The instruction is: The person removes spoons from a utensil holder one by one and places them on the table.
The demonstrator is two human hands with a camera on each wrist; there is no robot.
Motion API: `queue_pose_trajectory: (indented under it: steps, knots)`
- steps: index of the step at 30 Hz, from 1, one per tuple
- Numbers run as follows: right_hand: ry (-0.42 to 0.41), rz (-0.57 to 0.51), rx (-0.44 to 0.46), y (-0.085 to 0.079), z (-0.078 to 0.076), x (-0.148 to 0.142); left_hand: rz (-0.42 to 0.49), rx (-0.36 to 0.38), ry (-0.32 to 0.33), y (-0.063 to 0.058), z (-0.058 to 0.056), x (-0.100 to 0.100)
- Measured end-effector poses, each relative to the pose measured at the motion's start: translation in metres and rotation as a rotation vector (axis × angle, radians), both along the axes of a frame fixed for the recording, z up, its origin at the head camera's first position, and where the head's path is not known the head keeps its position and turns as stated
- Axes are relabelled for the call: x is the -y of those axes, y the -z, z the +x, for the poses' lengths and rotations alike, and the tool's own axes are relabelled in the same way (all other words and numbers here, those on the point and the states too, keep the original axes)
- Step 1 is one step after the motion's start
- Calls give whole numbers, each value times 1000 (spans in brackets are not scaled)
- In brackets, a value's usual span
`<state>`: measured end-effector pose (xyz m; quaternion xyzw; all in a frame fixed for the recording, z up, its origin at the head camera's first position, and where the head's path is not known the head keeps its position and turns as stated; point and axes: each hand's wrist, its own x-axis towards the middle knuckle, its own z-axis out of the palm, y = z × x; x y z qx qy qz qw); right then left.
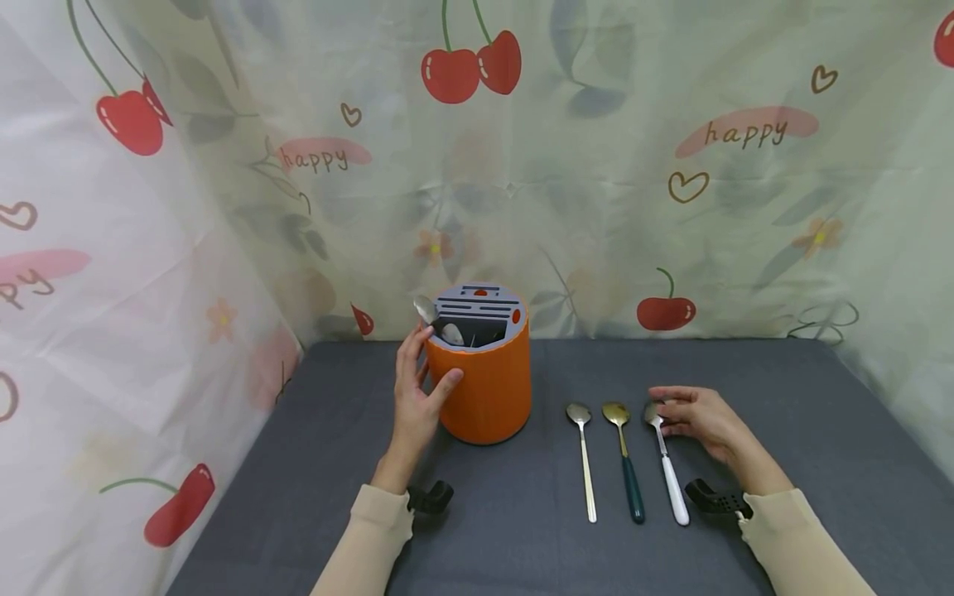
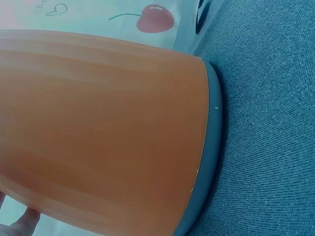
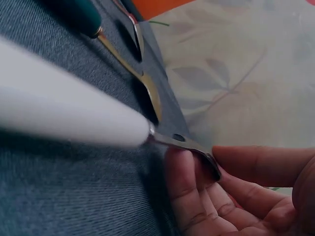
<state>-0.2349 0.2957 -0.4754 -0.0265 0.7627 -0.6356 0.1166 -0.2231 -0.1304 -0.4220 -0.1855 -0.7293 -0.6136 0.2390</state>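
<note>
An orange cylindrical utensil holder (image 1: pixel 488 397) with a grey slotted top stands upright on the table. My left hand (image 1: pixel 413 406) grips its left side, thumb on the front and fingers up by the rim. Spoon bowls poke out of the open compartment, one spoon (image 1: pixel 426 309) leaning over the left rim beside my fingertips. On the right, my right hand (image 1: pixel 704 422) pinches the bowl of a white-handled spoon (image 1: pixel 674 488) between thumb and fingers. In the right wrist view that spoon's white handle (image 3: pixel 74 103) points back toward the camera, with fingers under the bowl.
Left of the white-handled spoon lie a gold spoon with a dark green handle (image 1: pixel 632 488) and a silver spoon with a cream handle (image 1: pixel 586 472), roughly parallel. A dark grey cloth (image 1: pixel 507 513) covers the table. A printed curtain (image 1: pixel 581 165) hangs behind and at the left.
</note>
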Motion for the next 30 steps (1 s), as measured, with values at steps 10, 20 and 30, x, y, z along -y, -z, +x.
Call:
queue_pose_trajectory:
  steps: [10,20,30]
  knots:
    - [-1,-15,19,7,0,1,-2,7,-5,9,-7,2]
    - [4,38,25,6,0,1,-11,-12,-9,30,-25,9]
    - [4,111,45,6,0,0,-19,-14,-7,30,-24,9]
